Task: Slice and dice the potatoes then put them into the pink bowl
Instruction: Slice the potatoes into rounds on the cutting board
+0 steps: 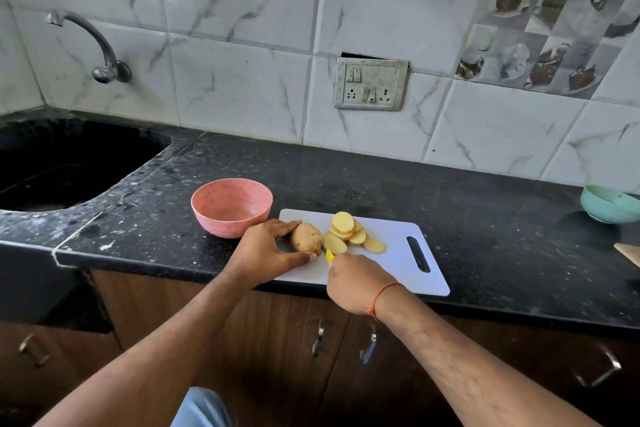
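Observation:
A brown potato (pixel 306 237), part cut, lies on the white cutting board (pixel 394 236). My left hand (pixel 268 250) grips it, fingers over its far side and thumb at its near side. Several yellow round slices (pixel 348 234) are piled just right of it. My right hand (pixel 356 282) holds a knife with a yellow handle (pixel 329 255); its blade sits at the potato's cut end and is mostly hidden. The pink bowl (pixel 231 206) stands empty just left of the board.
A dark sink (pixel 69 163) with a tap (pixel 100 48) is at the far left. A teal bowl (pixel 609 203) stands at the right edge, a wooden piece (pixel 628 253) near it. The board overhangs the black counter's front edge (pixel 173 265).

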### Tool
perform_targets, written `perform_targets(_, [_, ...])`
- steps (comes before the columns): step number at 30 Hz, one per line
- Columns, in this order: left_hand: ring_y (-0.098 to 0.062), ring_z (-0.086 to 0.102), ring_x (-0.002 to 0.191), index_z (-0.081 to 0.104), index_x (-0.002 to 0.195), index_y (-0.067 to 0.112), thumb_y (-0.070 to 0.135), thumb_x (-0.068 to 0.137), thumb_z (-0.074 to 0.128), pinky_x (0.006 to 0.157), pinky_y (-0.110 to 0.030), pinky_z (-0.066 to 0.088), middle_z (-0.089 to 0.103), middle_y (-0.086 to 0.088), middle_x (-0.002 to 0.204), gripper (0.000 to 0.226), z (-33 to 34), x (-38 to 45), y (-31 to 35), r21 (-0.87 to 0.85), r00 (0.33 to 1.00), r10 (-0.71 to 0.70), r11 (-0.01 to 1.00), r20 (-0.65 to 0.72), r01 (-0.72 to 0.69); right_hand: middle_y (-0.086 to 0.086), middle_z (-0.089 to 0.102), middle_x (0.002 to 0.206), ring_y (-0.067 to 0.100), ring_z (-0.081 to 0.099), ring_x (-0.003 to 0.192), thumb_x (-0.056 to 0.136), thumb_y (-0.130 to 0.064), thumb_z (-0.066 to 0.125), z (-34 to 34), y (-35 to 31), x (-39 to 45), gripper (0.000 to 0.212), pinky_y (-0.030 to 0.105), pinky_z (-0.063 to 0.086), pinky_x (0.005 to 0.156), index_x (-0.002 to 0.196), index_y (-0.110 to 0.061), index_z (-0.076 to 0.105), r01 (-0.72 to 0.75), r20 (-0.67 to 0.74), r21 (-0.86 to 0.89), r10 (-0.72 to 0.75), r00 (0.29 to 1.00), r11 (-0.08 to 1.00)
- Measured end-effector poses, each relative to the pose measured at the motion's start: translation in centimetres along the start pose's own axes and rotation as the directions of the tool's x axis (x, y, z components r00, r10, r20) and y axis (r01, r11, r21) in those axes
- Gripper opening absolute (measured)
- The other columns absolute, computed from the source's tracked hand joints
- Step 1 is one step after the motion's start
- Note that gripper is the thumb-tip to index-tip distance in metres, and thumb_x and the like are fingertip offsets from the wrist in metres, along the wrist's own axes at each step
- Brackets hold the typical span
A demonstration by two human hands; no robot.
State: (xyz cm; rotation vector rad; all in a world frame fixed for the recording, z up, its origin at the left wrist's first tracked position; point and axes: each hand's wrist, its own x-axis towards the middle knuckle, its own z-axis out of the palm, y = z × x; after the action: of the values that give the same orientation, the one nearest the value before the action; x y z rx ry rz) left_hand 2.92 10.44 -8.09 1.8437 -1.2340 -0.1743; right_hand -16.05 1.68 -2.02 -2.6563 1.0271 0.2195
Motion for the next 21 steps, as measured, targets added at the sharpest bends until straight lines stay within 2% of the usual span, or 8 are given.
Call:
perform_targets(2, [0.004,0.062,0.116,0.067,0.143,0.023,0.065,0.066,0.09,0.102,-0.018,0.048,0.069,0.019,0.129,0.091,0.0,-0.1,0.0,-0.006,1.0,-0.005,1.0,0.002,0.005,0.015,0.066,0.101,0.031,0.061,0.087,0.101,-0.02,0.045,-0.3,-0.1,0.2,0.022,0.037,0.049,0.076,0.104,-0.01,0.065,-0.005,0.002,-0.005,0.005,1.0,1.0])
perform_targets(4, [0.005,0.063,0.114,0.068,0.142,0.025,0.073,0.063,0.084,0.101,-0.02,0.051,0.069,0.021,0.124,0.094,0.0,-0.2,-0.1,0.001,1.0,-0.006,1.0,-0.005,0.006,0.016,0.069,0.104,0.034,0.065,0.091,0.099,-0.02,0.045,-0.5,-0.4,1.0,0.019,0.036,0.05,0.073,0.093,-0.011,0.061,-0.005,-0.001,-0.011,0.005,1.0,1.0])
perform_targets(6, [0.006,0.063,0.112,0.068,0.141,0.028,0.074,0.065,0.082,0.098,-0.018,0.051,0.07,0.022,0.121,0.09,0.1,-0.2,-0.1,0.014,1.0,-0.001,1.0,-0.009,0.001,0.012,0.068,0.096,0.028,0.061,0.078,0.097,-0.017,0.043,-0.8,-0.6,1.6,0.022,0.031,0.041,0.06,0.078,-0.014,0.054,0.007,0.002,-0.019,-0.007,1.0,1.0])
perform_targets(8, [0.007,0.063,0.113,0.069,0.14,0.028,0.074,0.066,0.083,0.1,-0.021,0.052,0.07,0.023,0.122,0.088,-0.1,-0.1,-0.2,0.02,1.0,0.006,1.0,-0.006,-0.006,0.006,0.062,0.081,0.024,0.058,0.072,0.097,-0.016,0.044,-0.8,-0.8,1.7,0.026,0.03,0.035,0.055,0.073,-0.02,0.052,0.022,-0.005,-0.019,-0.022,1.0,1.0])
perform_targets(11, [0.006,0.063,0.115,0.068,0.141,0.026,0.075,0.065,0.083,0.103,-0.024,0.053,0.07,0.021,0.125,0.091,-0.1,-0.1,-0.2,0.018,1.0,0.01,1.0,0.007,-0.01,0.004,0.056,0.078,0.021,0.055,0.069,0.099,-0.016,0.044,-0.1,-0.4,0.9,0.027,0.032,0.037,0.055,0.073,-0.016,0.053,0.012,0.016,-0.03,-0.012,1.0,0.999])
perform_targets(15, [0.003,0.063,0.112,0.066,0.144,0.025,0.075,0.066,0.08,0.094,-0.011,0.046,0.069,0.019,0.126,0.094,0.0,-0.3,0.1,0.029,1.0,0.007,1.0,0.0,-0.007,0.009,0.057,0.092,0.028,0.054,0.083,0.099,-0.02,0.046,-0.5,-0.2,1.0,0.018,0.039,0.051,0.077,0.098,-0.011,0.061,-0.009,-0.003,-0.003,0.009,1.0,1.0])
perform_targets(18, [0.002,0.063,0.11,0.066,0.144,0.026,0.068,0.071,0.085,0.088,-0.007,0.043,0.069,0.019,0.123,0.087,0.1,-0.3,0.0,0.05,1.0,0.006,0.999,-0.021,-0.005,0.009,0.061,0.093,0.024,0.054,0.076,0.1,-0.018,0.044,-1.0,-0.6,1.9,0.023,0.032,0.044,0.063,0.101,-0.007,0.065,-0.01,-0.007,0.058,0.01,1.0,0.998])
perform_targets(21, [0.002,0.063,0.112,0.066,0.144,0.026,0.074,0.067,0.082,0.098,-0.02,0.052,0.069,0.02,0.124,0.091,0.1,-0.1,-0.1,0.047,1.0,0.003,0.999,-0.012,-0.002,0.006,0.06,0.087,0.021,0.053,0.071,0.1,-0.018,0.042,-0.3,-0.4,1.9,0.024,0.033,0.041,0.062,0.093,-0.008,0.062,-0.014,-0.03,0.098,0.017,0.999,0.995])
